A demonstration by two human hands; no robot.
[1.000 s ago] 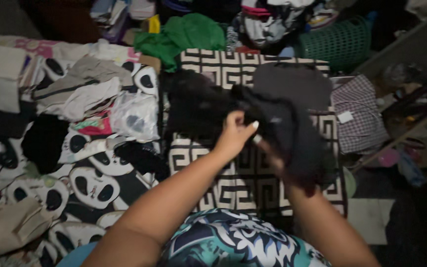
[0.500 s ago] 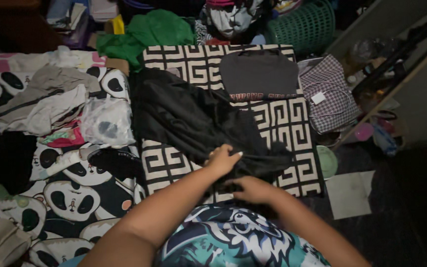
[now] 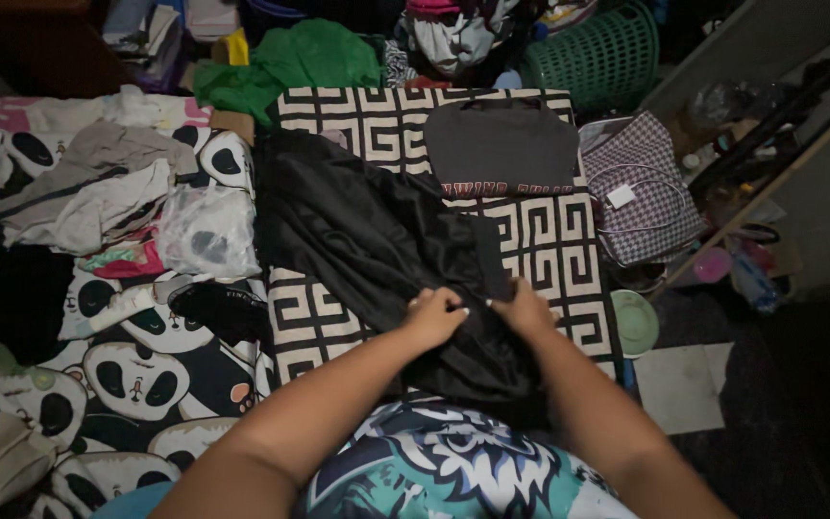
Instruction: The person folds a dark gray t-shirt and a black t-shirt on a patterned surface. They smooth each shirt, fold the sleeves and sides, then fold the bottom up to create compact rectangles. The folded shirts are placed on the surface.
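A black garment [image 3: 367, 231] lies spread across a black-and-white key-patterned blanket [image 3: 549, 240]. My left hand [image 3: 434, 315] and my right hand [image 3: 524, 309] both pinch the garment's near part, side by side, just in front of my body. A folded dark grey top [image 3: 501, 146] rests flat on the blanket beyond the black garment.
A panda-print sheet [image 3: 136, 375] covers the left side, strewn with grey and white clothes [image 3: 88, 192] and a clear plastic bag [image 3: 208, 231]. Green cloth [image 3: 290, 62] and a green laundry basket [image 3: 598, 58] sit at the back. A checked bag [image 3: 641, 187] lies right.
The black garment went from held up in the air to laid down on the blanket. My right hand moved from near my body up beside the left hand on the fabric.
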